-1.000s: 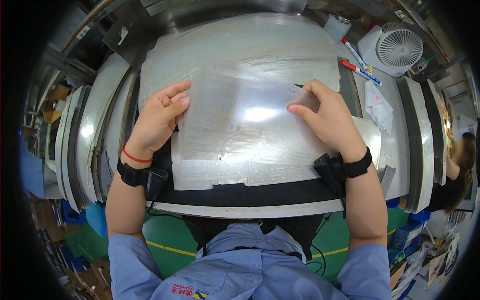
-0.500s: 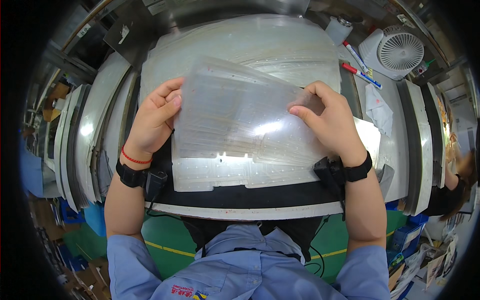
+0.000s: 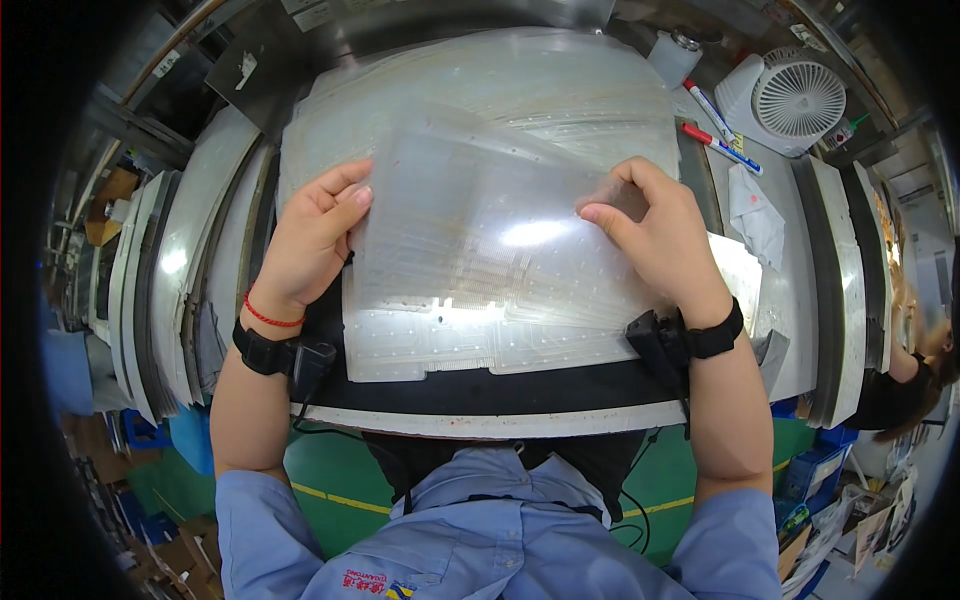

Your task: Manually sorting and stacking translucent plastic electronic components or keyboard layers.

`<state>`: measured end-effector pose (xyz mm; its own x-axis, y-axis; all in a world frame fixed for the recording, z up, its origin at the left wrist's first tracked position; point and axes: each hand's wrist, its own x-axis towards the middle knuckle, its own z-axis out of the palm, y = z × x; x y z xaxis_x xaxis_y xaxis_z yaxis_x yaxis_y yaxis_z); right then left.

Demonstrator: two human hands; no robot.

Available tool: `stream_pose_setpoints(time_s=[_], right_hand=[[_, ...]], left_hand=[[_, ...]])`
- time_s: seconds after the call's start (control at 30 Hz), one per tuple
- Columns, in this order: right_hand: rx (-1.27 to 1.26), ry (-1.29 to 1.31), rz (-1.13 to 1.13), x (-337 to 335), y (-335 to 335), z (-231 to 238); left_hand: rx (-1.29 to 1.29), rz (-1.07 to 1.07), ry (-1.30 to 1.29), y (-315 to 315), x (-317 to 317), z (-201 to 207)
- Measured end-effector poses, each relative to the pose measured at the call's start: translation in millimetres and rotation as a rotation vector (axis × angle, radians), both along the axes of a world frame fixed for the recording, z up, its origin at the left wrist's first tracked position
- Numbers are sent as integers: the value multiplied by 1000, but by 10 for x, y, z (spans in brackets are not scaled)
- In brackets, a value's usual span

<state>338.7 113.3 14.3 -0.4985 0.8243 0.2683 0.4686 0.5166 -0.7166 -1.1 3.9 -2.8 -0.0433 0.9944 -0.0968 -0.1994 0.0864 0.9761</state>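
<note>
I hold a thin, clear plastic sheet (image 3: 480,230) printed with faint circuit lines, raised a little over the bench. My left hand (image 3: 310,235) grips its left edge, thumb on top. My right hand (image 3: 660,235) pinches its right edge near the upper corner. Under it lies another clear sheet (image 3: 430,350) flat on the dark work mat (image 3: 480,395). A large stack of similar sheets (image 3: 500,90) spreads across the back of the bench. Both wrists wear black straps with small devices.
A white desk fan (image 3: 795,100) stands at the back right, with two marker pens (image 3: 715,135) and a crumpled cloth (image 3: 755,215) beside it. Curved metal trays (image 3: 175,260) flank the left; more sheets (image 3: 745,280) lie right. Another person (image 3: 915,370) sits at far right.
The held sheet has tilted and shifted: its near edge moved down toward me and the glare spot moved. Both hands stayed on its side edges.
</note>
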Motion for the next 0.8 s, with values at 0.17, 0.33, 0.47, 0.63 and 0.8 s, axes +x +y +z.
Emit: stream_pose_setpoints(time_s=[0.17, 0.33, 0.47, 0.63, 0.8], right_hand=[[23, -24, -17, 8, 21, -22], [-9, -29, -22, 1, 19, -11], [-8, -35, -35, 8, 14, -3], [55, 79, -28, 43, 38, -1], [72, 118, -4, 48, -78, 79]], left_hand=[[-35, 55, 27, -6, 61, 19], [-57, 58, 110, -3, 70, 26], [-154, -78, 197, 17, 28, 113], [-146, -119, 406, 3, 83, 90], [34, -10, 251, -30, 42, 70]])
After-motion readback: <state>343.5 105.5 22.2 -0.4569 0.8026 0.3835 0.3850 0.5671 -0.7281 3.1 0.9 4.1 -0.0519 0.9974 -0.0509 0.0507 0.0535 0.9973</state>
